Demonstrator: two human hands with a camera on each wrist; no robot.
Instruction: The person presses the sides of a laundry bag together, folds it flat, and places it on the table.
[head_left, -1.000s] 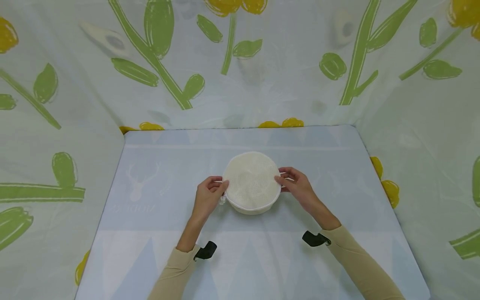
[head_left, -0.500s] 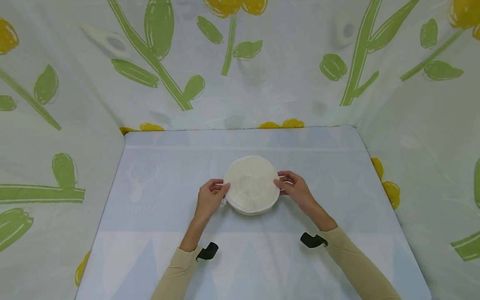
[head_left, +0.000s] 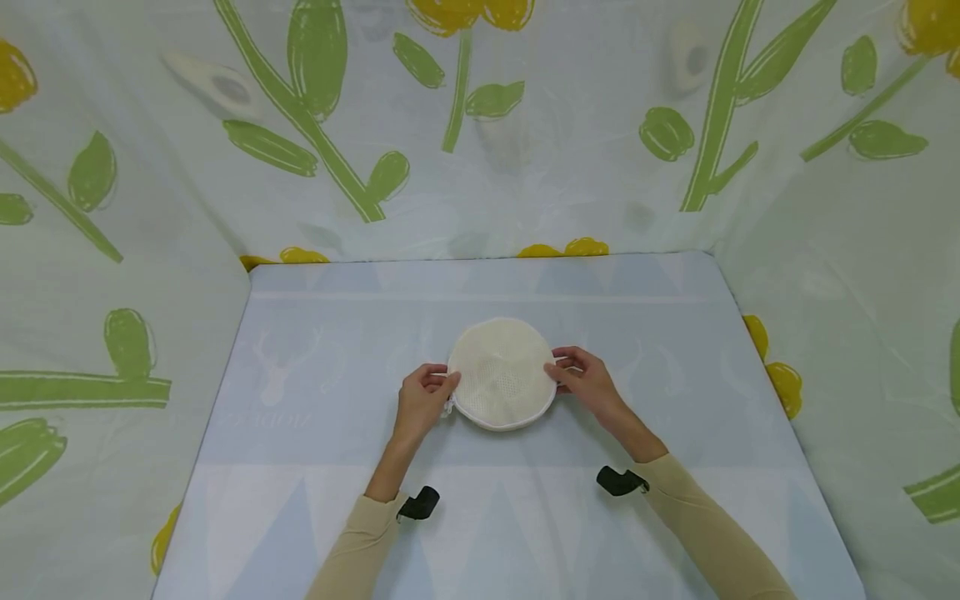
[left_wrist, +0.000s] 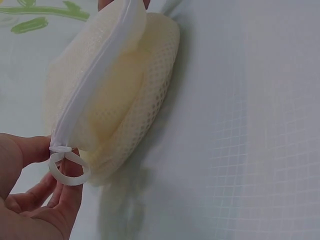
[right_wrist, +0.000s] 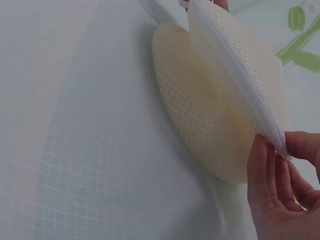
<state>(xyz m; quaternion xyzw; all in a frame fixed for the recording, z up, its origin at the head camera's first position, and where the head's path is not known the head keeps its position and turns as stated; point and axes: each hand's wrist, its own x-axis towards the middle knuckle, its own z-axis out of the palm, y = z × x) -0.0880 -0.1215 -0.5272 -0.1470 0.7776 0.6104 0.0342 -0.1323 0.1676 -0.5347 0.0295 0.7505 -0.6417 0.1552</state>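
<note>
A round cream mesh laundry bag (head_left: 502, 375) with a white zipper edge (left_wrist: 95, 75) is held over the middle of the table. My left hand (head_left: 424, 400) pinches its left rim, thumb on top, right by a white plastic ring (left_wrist: 67, 170) that hangs from the zipper's end. On the opposite side my right hand (head_left: 588, 383) pinches the rim between thumb and fingers. Both wrist views show the bag's top tilted, with its soft, rounded mesh underside sagging close over the table cloth.
A pale blue and white patterned cloth (head_left: 315, 533) covers the table. Light curtains (head_left: 570, 125) printed with green stems and yellow flowers stand along its back and both sides. A black camera mount sits on each wrist.
Both hands have brought the bag slightly down and toward the person, and they are a little closer together. Less of the bag's front side shows below its top now.
</note>
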